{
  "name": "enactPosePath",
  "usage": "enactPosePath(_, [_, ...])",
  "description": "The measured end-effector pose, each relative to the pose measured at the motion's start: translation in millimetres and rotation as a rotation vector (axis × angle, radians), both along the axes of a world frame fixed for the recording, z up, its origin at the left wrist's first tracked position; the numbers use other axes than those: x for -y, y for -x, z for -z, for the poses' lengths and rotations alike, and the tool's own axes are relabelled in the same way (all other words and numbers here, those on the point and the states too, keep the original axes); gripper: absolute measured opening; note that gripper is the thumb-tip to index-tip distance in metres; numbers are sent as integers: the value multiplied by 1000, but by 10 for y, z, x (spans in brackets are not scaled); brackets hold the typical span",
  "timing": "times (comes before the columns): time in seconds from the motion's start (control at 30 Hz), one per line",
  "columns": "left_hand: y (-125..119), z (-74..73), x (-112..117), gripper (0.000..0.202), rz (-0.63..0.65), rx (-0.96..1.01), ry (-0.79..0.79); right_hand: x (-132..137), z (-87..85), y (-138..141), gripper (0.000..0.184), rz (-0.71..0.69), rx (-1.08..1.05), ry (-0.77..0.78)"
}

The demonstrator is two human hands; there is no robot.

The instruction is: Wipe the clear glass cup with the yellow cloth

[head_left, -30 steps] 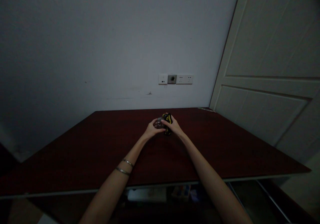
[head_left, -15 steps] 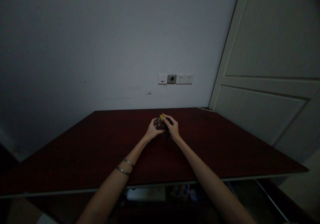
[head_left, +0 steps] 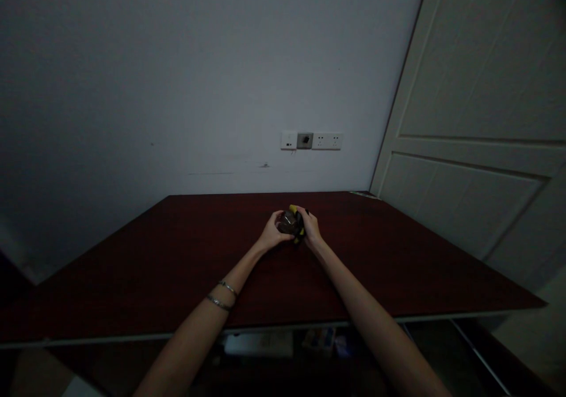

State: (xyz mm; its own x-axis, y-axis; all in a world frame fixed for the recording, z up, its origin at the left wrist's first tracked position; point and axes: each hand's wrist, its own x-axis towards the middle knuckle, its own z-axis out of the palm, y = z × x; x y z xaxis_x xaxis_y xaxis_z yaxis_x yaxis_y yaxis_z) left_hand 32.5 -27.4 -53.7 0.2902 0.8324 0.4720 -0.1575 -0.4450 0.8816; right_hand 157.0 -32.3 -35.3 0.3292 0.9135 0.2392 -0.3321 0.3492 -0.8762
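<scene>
A transparent rounded vessel (head_left: 287,223) is being gripped by the half-curled left hand (head_left: 271,233) over the dark-red tabletop (head_left: 212,226); at the vessel's right side, a black-and-yellow object (head_left: 299,222) is being clasped by the bent right hand (head_left: 312,229).

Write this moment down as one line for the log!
left hand: holding shiny brownish object | right hand: holding black-and-yellow item at that object's right side | surface: dark red table | left forearm: two bracelets
</scene>
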Motion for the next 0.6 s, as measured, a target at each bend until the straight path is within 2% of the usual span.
enactPosePath(0.13, [6, -16, 10, 83, -44, 3, 13, 83, -49, 29, 28, -21, 98, -121])
enactPosePath(0.27, [18, -64, 29, 80, -57, 35, 56, 260, -143, 85, 28, -33, 342, -336])
enactPosePath(0.33, [19, -76, 28, 78, -49, 52, 44, 309, -171, 104, 29, -16, 409, -387])
enactPosePath(0.43, [14, -68, 26, 80, -29, 40, 2, 278, -174, 103, 32, 40, 380, -316])
enactPosePath(0.6, [13, -60, 91, 82, -18, -88, -95, 114, -103, 32, 32, 55, 163, -76])
